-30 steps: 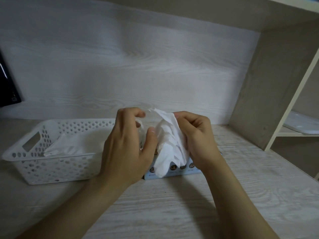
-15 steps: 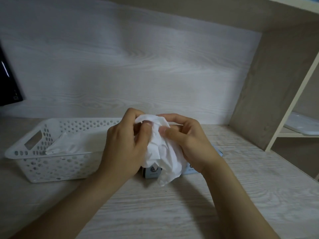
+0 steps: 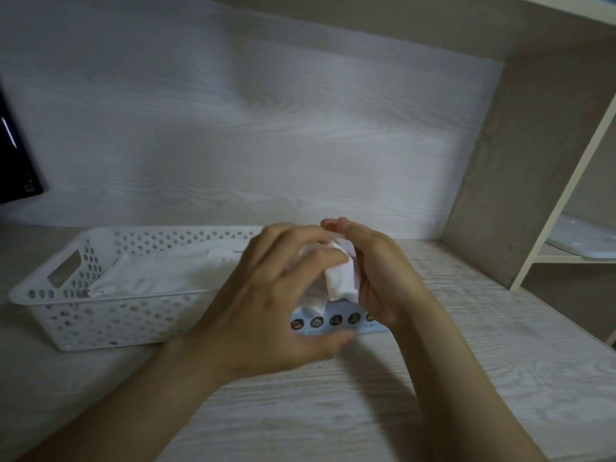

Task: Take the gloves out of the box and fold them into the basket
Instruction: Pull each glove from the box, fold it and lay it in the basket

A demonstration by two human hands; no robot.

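A crumpled white glove [image 3: 343, 278] is squeezed into a small bundle between my two hands, just above the light blue glove box [image 3: 333, 323]. My left hand [image 3: 266, 295] is blurred, its fingers curled over the glove's top and left side and its thumb spread out below. On the right side, my right hand [image 3: 380, 275] cups the glove against its palm; its thumb is hidden. More white material pokes out of the box behind my left hand. To the left stands the white perforated basket [image 3: 66, 315], with folded white gloves [image 3: 160, 271] lying inside.
The desk [image 3: 466, 378] is pale wood with a wood-grain back wall. A side panel [image 3: 520, 161] closes the right, and beyond it a shelf carries a white flat object [image 3: 580, 241]. A dark screen edge [image 3: 13, 161] shows at far left.
The glove hung loose and long a second ago; now it is compressed into a tight bundle between my hands. My left hand has shifted right and lower.
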